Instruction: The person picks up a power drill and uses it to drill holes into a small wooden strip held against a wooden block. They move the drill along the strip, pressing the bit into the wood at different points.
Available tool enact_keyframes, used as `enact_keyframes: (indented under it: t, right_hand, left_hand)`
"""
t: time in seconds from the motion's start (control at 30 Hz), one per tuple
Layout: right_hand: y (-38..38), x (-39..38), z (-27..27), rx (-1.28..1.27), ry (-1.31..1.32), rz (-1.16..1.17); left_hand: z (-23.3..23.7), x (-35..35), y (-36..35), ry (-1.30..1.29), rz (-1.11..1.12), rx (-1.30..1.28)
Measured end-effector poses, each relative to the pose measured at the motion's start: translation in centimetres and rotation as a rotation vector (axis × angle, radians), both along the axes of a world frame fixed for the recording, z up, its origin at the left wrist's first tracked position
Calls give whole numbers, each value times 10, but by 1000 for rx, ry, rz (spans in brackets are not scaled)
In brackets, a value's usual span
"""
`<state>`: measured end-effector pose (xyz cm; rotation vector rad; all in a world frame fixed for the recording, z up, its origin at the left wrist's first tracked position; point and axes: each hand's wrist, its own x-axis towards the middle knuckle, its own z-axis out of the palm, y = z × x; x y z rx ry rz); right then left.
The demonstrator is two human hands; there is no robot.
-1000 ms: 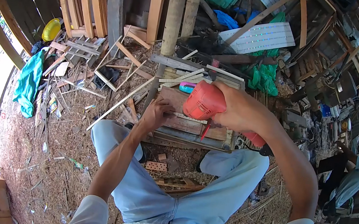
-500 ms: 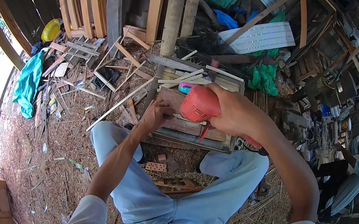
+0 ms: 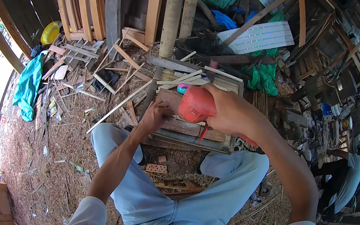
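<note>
A red power tool [image 3: 195,104] with vent slots is gripped in my right hand [image 3: 222,109], its body over the wooden boards of a low bench. Its working end is hidden from this view. On the left side of the bench, my left hand [image 3: 157,114] has bent fingers pressed on a flat brown wooden board [image 3: 170,97], holding its edge. Just beyond the tool lies a small teal and purple object [image 3: 183,88]. Thin wooden strips [image 3: 180,79] cross each other on the far part of the bench [image 3: 206,142].
Wood scraps and long strips [image 3: 118,106] litter the shaving-covered floor on the left. A perforated brick [image 3: 156,168] lies between my feet. Curved timbers [image 3: 85,0] and bamboo posts [image 3: 173,13] stand at the back. Another person [image 3: 349,179] sits at the far right.
The red tool and my right hand have shifted very slightly left in view. My left hand stays on the board. The person at the right has moved slightly.
</note>
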<state>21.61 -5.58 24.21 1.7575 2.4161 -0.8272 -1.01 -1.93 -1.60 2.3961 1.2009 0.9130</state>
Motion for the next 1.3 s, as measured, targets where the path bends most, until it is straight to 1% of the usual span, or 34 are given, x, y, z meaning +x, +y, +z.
enact_keyframes:
  t: [0.17, 0.33, 0.57, 0.7, 0.77, 0.87, 0.97, 1.03, 1.13, 1.3]
  right_hand:
    - [4, 0, 3, -34, -22, -45]
    - [6, -1, -1, -21, -23, -16]
    - [3, 4, -4, 7, 43, -1]
    - [1, 0, -2, -19, 7, -10]
    - [-1, 0, -4, 30, 20, 19]
    - [0, 0, -4, 16, 22, 18]
    - [2, 3, -8, 58, 5, 21]
    - [1, 3, -6, 40, 14, 16]
    - [0, 1, -5, 16, 17, 10]
    - [1, -3, -3, 8, -1, 11]
  left_hand:
    - [4, 1, -1, 15, -7, -43]
    - [-2, -1, 1, 33, -11, -46]
    - [0, 0, 1, 25, -14, 9]
    - [2, 1, 2, 28, -36, 12]
    - [1, 1, 3, 24, -40, 13]
    - [-4, 0, 4, 21, -43, 30]
    - [2, 1, 2, 16, -44, 73]
    - [8, 2, 1, 12, -44, 100]
    - [9, 1, 0, -2, -43, 99]
    - [11, 1, 0, -96, -67, 65]
